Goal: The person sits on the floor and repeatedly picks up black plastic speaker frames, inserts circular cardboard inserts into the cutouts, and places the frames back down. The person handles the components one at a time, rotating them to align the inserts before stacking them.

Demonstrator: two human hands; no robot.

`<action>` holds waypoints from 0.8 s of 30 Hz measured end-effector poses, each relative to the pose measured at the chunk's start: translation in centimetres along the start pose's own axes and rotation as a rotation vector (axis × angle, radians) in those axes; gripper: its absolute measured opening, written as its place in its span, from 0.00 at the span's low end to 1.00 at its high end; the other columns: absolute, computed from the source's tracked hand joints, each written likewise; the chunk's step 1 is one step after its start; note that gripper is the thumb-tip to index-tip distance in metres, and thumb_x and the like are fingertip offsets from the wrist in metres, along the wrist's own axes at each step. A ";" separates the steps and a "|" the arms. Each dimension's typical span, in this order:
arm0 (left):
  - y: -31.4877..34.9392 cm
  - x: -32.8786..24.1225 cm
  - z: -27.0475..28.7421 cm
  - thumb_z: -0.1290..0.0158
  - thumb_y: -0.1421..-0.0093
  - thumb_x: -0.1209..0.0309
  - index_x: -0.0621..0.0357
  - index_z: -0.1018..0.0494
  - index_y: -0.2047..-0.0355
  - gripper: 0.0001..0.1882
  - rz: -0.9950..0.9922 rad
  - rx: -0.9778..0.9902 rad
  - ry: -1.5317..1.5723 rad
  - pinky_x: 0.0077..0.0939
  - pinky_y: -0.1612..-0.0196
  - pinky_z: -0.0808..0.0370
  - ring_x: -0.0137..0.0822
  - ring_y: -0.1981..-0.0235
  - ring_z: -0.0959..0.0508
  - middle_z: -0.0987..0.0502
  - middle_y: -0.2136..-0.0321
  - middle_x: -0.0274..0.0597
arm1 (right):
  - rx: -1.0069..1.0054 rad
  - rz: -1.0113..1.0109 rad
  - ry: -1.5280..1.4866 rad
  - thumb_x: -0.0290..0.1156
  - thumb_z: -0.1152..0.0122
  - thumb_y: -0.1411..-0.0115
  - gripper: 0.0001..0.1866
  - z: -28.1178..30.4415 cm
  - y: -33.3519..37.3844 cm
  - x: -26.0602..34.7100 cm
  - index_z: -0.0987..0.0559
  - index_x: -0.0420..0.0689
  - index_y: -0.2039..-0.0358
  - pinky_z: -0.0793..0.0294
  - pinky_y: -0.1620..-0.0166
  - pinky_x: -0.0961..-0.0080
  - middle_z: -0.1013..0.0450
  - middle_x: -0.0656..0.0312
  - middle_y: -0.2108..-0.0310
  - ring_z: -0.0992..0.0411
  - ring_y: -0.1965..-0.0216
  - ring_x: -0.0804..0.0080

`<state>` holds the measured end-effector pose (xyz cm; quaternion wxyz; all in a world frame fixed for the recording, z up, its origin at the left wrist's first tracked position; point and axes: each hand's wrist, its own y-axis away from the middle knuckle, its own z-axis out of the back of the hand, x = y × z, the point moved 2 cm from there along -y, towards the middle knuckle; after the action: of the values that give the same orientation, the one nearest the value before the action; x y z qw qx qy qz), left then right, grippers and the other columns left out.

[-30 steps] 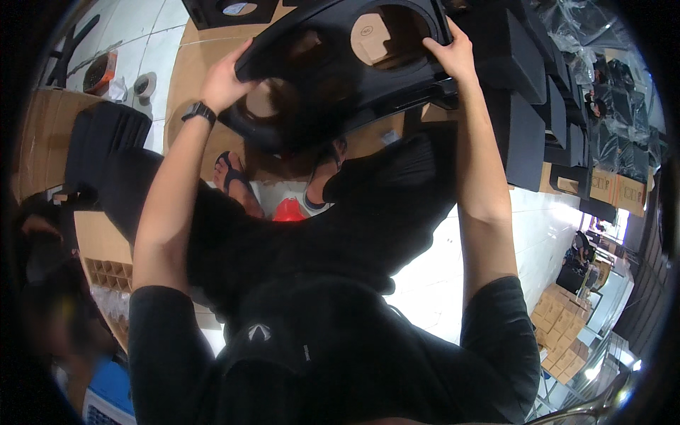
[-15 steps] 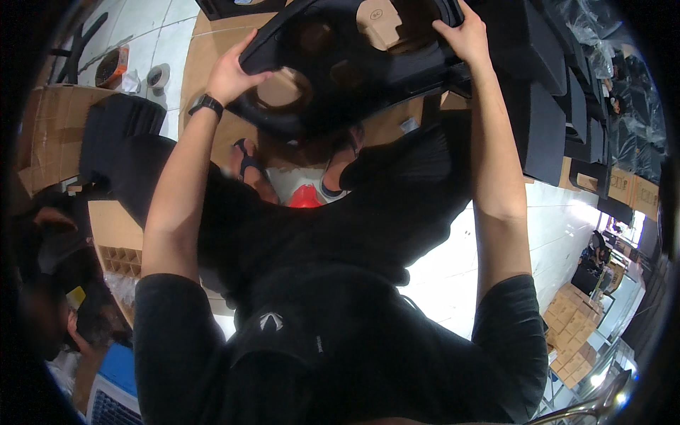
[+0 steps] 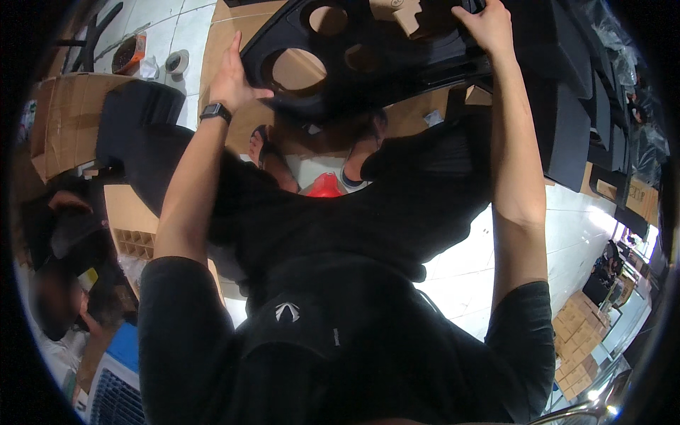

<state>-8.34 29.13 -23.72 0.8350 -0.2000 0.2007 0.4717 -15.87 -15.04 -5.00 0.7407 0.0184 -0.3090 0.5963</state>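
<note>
A black speaker cabinet (image 3: 382, 88) with several round holes is in front of me at the top of the view, tilted with its left end lower. Brown cardboard shows through some holes. My left hand (image 3: 232, 83) is at its left edge, fingers stretched out along the side and thumb pointing at the lower left corner. Over the right end, my right hand (image 3: 492, 27) grips the cabinet's edge, its thumb on the face and its fingertips partly cut off by the frame. The cabinet's far edge is also out of view.
Flat cardboard (image 3: 221, 35) lies beneath the cabinet. Black boxes (image 3: 559, 124) are stacked on the right, a cardboard box (image 3: 67, 120) stands at left. A tape roll (image 3: 176, 62) is on the tiles. Between my feet is a red object (image 3: 326, 185). Another person sits at lower left.
My left hand's fingers have straightened, and its thumb has come off the cabinet's face toward the corner. The whole scene, cabinet included, has shifted slightly right in view.
</note>
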 end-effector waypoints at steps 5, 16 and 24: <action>0.1 -0.2 0.5 0.18 0.67 0.64 0.55 0.53 0.27 0.71 0.036 0.050 -0.021 0.42 0.35 0.28 0.56 0.36 0.28 0.30 0.37 0.59 | -0.027 0.017 0.013 0.28 0.29 0.55 0.39 0.1 0.4 1.5 0.25 0.46 0.37 0.22 0.43 0.64 0.20 0.43 0.50 0.20 0.48 0.53; -0.9 1.4 0.4 0.21 0.60 0.68 0.53 0.44 0.31 0.58 0.079 0.145 0.168 0.41 0.38 0.26 0.54 0.39 0.25 0.26 0.41 0.55 | -0.012 -0.032 0.073 0.30 0.27 0.56 0.40 -0.8 -1.3 0.5 0.24 0.46 0.38 0.22 0.43 0.64 0.20 0.44 0.50 0.20 0.48 0.52; -0.9 1.1 -0.2 0.21 0.65 0.71 0.56 0.45 0.30 0.63 0.017 0.003 0.084 0.41 0.35 0.28 0.56 0.38 0.27 0.28 0.40 0.58 | -0.011 -0.018 0.092 0.30 0.27 0.56 0.39 -1.1 -1.9 0.0 0.24 0.45 0.39 0.22 0.44 0.64 0.20 0.43 0.51 0.20 0.49 0.51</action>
<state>-7.09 29.41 -24.39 0.8219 -0.2167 0.2381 0.4699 -13.65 -15.13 -5.19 0.7596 -0.0104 -0.2779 0.5880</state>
